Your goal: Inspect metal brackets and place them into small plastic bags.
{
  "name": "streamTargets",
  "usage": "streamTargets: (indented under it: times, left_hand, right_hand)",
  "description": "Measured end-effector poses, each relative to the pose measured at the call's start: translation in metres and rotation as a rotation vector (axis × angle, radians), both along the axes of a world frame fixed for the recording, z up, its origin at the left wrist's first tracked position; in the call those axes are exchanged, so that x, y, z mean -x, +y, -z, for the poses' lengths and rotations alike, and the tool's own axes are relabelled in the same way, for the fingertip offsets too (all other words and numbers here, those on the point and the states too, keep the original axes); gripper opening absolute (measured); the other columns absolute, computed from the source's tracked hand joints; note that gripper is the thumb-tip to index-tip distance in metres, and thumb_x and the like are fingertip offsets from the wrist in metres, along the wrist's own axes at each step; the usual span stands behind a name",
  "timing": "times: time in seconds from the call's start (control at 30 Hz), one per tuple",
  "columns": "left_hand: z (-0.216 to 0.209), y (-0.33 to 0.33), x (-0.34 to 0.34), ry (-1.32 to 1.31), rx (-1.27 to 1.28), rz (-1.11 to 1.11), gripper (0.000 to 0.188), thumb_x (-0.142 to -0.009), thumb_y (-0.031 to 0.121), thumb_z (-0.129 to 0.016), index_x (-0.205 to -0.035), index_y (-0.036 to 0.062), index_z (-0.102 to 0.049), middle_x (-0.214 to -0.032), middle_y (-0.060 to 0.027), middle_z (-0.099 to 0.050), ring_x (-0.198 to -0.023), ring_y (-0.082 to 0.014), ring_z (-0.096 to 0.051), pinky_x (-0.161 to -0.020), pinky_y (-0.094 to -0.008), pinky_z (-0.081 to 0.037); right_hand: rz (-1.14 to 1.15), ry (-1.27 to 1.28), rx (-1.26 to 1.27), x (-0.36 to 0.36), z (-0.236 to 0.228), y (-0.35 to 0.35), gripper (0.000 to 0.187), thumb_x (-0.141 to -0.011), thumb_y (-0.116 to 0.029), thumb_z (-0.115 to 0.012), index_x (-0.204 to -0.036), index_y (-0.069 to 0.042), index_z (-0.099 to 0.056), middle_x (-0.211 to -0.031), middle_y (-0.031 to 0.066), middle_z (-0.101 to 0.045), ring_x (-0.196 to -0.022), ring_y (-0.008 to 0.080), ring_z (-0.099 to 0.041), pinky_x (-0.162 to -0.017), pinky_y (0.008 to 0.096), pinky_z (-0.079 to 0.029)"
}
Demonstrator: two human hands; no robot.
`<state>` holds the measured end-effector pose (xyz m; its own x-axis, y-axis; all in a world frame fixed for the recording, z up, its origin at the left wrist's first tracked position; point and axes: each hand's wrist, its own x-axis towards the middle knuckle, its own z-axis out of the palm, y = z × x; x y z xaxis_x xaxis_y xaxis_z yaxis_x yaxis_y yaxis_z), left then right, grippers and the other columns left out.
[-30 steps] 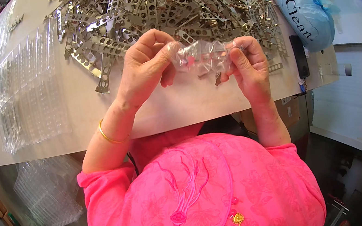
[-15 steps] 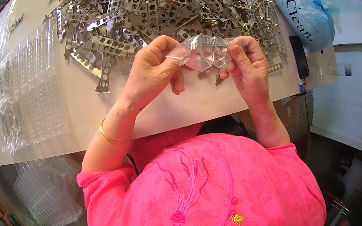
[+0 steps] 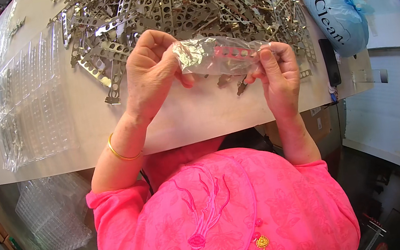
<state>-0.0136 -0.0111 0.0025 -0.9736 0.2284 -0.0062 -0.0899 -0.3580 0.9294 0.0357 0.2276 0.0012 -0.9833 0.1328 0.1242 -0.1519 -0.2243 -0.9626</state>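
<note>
Holding a clear bag [image 3: 197, 62] up between them, two bare hands stand over the near edge of the pile [image 3: 183, 11] of holed metal strips. The left hand [image 3: 151, 78] has its grip clamped on one end of the bag, thumb and fingertips together, in front of the pile's left half. The right hand [image 3: 278, 74] has its grip clamped on the other end, in front of the pile's right half. A pinkish holed strip [image 3: 234, 52] shows at the bag, close to the right hand; whether it lies inside the film or behind it, I cannot tell. A gold bangle [image 3: 122, 149] rings the left wrist, on the near side of the pile.

Under the pile spreads the pale table [image 3: 199, 117]. Clear trays [image 3: 33, 100] lie to the left of the pile. A tied blue sack [image 3: 336, 16] sits to its right, and a black phone-shaped thing [image 3: 329, 61] lies nearer the person, also right of the pile
</note>
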Motion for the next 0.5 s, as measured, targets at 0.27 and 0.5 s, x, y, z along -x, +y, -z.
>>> streamTargets:
  times: [0.27, 0.5]
  left_hand:
    - [-0.007, -0.006, 0.004, 0.188, 0.052, -0.018, 0.029, -0.100, 0.019, -0.057, -0.121, -0.0015, -0.054, -0.103, -0.0066, -0.064, -0.090, -0.0097, -0.061, -0.075, -0.0235, -0.050]
    - [-0.010, 0.005, -0.008, 0.339, 0.374, 0.215, 0.037, -0.095, 0.008, -0.065, -0.128, -0.0023, -0.052, -0.105, -0.0049, -0.065, -0.090, -0.0084, -0.061, -0.073, -0.0228, -0.048]
  right_hand:
    - [0.022, 0.034, -0.082, 0.000, -0.015, 0.002, 0.010, -0.102, -0.012, -0.057, -0.110, -0.006, -0.054, -0.093, 0.0061, -0.063, -0.065, 0.0079, -0.058, -0.060, 0.0300, -0.057]
    - [-0.084, 0.040, -0.168, -0.005, -0.019, -0.001, 0.015, -0.100, -0.010, -0.060, -0.110, -0.003, -0.051, -0.092, 0.0072, -0.063, -0.065, 0.0119, -0.064, -0.052, 0.0276, -0.056]
